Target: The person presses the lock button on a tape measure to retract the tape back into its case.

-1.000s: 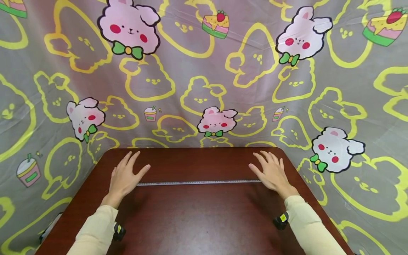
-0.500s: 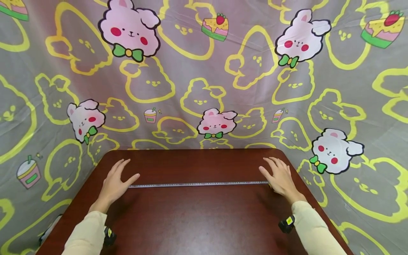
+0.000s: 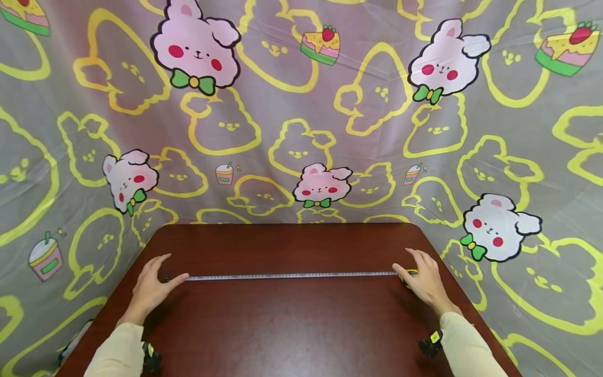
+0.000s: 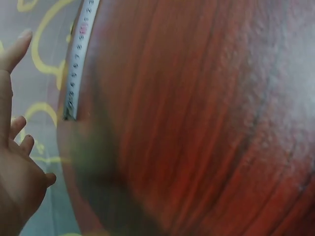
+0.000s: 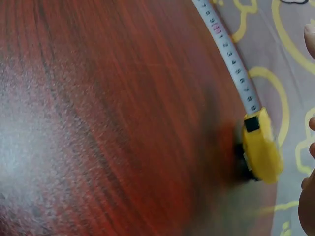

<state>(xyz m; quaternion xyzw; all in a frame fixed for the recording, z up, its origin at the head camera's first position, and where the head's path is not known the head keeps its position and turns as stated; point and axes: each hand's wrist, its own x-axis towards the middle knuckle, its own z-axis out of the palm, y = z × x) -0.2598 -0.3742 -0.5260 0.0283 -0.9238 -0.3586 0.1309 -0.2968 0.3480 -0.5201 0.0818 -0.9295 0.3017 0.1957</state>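
A tape measure lies across the dark red-brown table, its pale blade (image 3: 282, 276) pulled out in a long line from left to right. At the right end sits its yellow case (image 5: 264, 147) with black parts, partly covered by my right hand (image 3: 427, 281) in the head view. That hand's fingers are spread and loosely bent, apart from the case in the right wrist view. My left hand (image 3: 152, 289) is held near the blade's free end (image 4: 71, 110), thumb and fingers spread. Neither hand holds anything.
Brown wood tabletop (image 3: 292, 324) with rounded far corners. A grey cloth (image 3: 264, 157) printed with yellow outlines and rabbit heads hangs behind it and along both sides. Dark wrist devices (image 3: 152, 358) sit at both cuffs.
Both hands have moved apart, the left toward the left and nearer me, the right toward the right. More of the blade and the yellow case now show.
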